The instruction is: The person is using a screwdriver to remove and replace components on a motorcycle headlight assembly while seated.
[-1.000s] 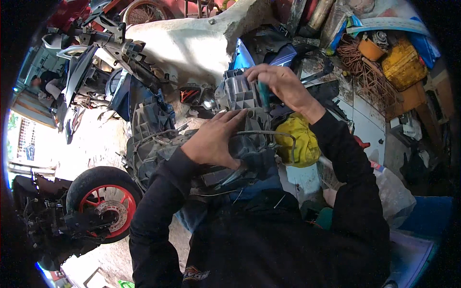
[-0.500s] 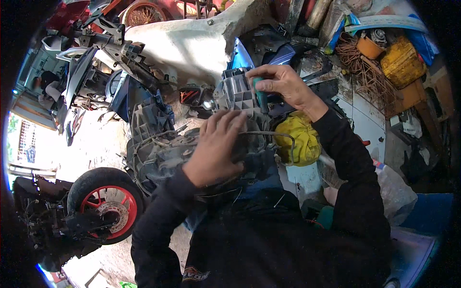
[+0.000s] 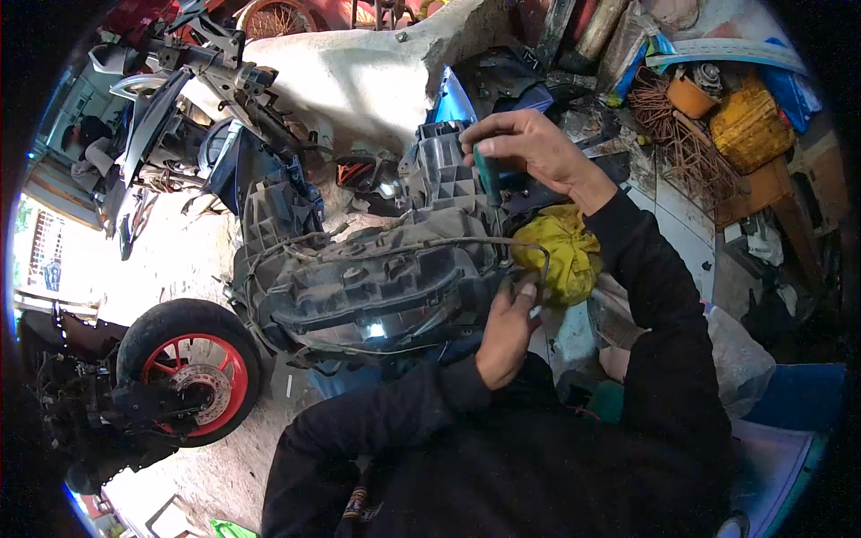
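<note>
A dusty black motorcycle headlight unit (image 3: 377, 291) with a clear lens sits in front of me, a thin cable lying across its top. My right hand (image 3: 538, 157) pinches the green handle of a screwdriver (image 3: 487, 172) between thumb and fingers. The screwdriver stands upright, its shaft pointing down at the unit's right end; its tip is too small to make out. Lower down, my left hand (image 3: 508, 336) closes on the unit's right edge, thumb uppermost and the other fingers partly hidden. A crumpled yellow bag (image 3: 565, 260) lies just right of both hands.
To the left stand a red-rimmed motorcycle wheel (image 3: 240, 381) and a partly stripped motorcycle (image 3: 170, 125). At the far right are rusty wire (image 3: 673, 125) and a yellow container (image 3: 752, 130). A low white wall (image 3: 359, 85) runs behind the unit.
My left hand has moved right and nearer to me, from above the headlight unit to its right edge, uncovering the unit. The right hand keeps the screwdriver in nearly the same place.
</note>
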Tool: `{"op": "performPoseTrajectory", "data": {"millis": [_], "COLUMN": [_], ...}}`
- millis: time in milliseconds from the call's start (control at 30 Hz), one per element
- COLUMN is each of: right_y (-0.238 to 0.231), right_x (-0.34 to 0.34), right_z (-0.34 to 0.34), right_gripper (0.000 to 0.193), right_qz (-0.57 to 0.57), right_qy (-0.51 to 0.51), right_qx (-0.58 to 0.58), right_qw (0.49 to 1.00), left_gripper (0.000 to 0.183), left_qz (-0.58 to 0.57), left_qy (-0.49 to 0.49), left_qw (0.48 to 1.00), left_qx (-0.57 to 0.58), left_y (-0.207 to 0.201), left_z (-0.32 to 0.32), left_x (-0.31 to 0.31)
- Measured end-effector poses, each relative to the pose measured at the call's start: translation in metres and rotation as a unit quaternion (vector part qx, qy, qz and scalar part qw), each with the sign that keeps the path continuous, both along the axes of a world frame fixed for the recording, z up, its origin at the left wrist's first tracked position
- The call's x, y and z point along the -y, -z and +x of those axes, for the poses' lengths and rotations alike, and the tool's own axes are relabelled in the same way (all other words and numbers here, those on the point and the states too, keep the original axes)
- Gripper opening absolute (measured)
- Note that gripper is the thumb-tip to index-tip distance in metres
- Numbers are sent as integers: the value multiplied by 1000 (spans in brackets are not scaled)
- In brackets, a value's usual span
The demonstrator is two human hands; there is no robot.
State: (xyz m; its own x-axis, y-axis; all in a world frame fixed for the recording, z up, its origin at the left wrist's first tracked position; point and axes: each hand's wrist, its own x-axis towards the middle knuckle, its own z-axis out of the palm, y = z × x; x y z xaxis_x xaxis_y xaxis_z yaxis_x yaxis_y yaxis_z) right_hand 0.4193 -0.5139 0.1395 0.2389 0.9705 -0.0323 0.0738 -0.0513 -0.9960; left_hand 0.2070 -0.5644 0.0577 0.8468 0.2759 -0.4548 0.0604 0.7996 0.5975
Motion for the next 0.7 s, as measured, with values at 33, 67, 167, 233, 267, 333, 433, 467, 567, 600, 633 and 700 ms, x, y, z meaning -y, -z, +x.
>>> {"op": "performPoseTrajectory", "data": {"millis": [33, 67, 167, 233, 267, 333, 433, 467, 567, 600, 633, 700], "right_y": [-3, -5, -8, -7, -8, -6, -7, -7, -4, 3, 1, -3], "right_x": [0, 0, -1, -1, -2, -3, -1, 0, 0, -1, 0, 1], "right_z": [1, 2, 10, 5, 3, 3, 6, 7, -3, 0, 0, 0], "right_gripper": [28, 28, 30, 31, 32, 31, 33, 35, 37, 36, 36, 33], "right_qz": [24, 48, 54, 40, 25, 28, 32, 33, 14, 20, 21, 60], "right_qy": [-22, -43, -58, -30, 0, -8, -40, -66, -9, -3, -2, -39], "right_qx": [-66, -133, -20, 62, 143, 58, -81, -132, 108, 99, 100, -119], "right_qw": [997, 989, 997, 997, 989, 998, 995, 988, 994, 995, 995, 990], "left_gripper": [41, 41, 34, 35, 35, 38, 43, 43, 45, 44, 42, 42], "left_qz": [-1, -2, -1, -16, -15, -22, 80, 80, 98, 82, 67, 51], "left_qy": [-36, -36, -114, -136, -136, -177, -168, -167, -166, -165, -163, -161], "left_qw": [999, 999, 993, 991, 991, 983, 978, 979, 974, 976, 978, 978], "left_qx": [11, 13, -26, -4, -3, -50, -90, -91, -116, -114, -111, -122], "left_y": [-1, -3, -5, -1, 0, 1, 3, 5, 12, 13, 12, 10], "left_z": [6, 12, 24, 32, 35, 39, 36, 36, 39, 40, 41, 43], "left_x": [2, 5, 10, 9, 11, 14, 17, 17, 14, 13, 12, 11]}}
